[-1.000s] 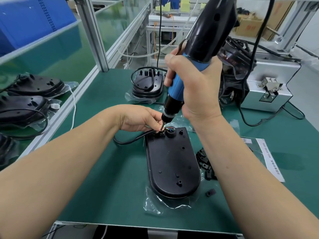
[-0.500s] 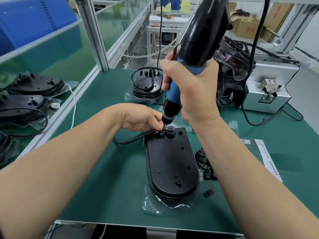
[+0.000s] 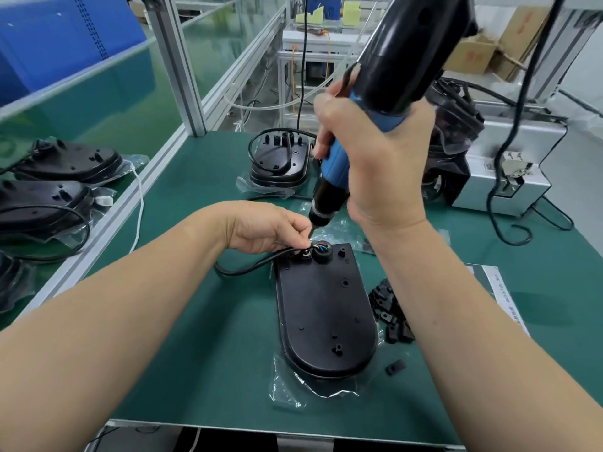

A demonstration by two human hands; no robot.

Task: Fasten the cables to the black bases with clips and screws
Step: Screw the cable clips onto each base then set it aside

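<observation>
A black oval base (image 3: 323, 311) lies on a clear bag in the middle of the green mat. A black cable (image 3: 248, 267) enters its far left corner, where coloured wires show beside a round boss. My left hand (image 3: 264, 228) pinches the cable at that corner. My right hand (image 3: 372, 158) grips a blue and black electric screwdriver (image 3: 355, 138), tilted, with its bit tip down at the cable clip on the base's corner. The clip itself is mostly hidden by my fingers.
Loose black clips (image 3: 390, 311) lie right of the base, one (image 3: 395, 367) apart nearer me. Another base with a coiled cable (image 3: 279, 161) sits farther back. A grey metal box (image 3: 502, 171) stands at the right. More bagged bases (image 3: 49, 181) lie left beyond the aluminium rail.
The screwdriver and my right hand have shifted slightly left and lowered toward the base's corner. My left hand stays pinching the cable.
</observation>
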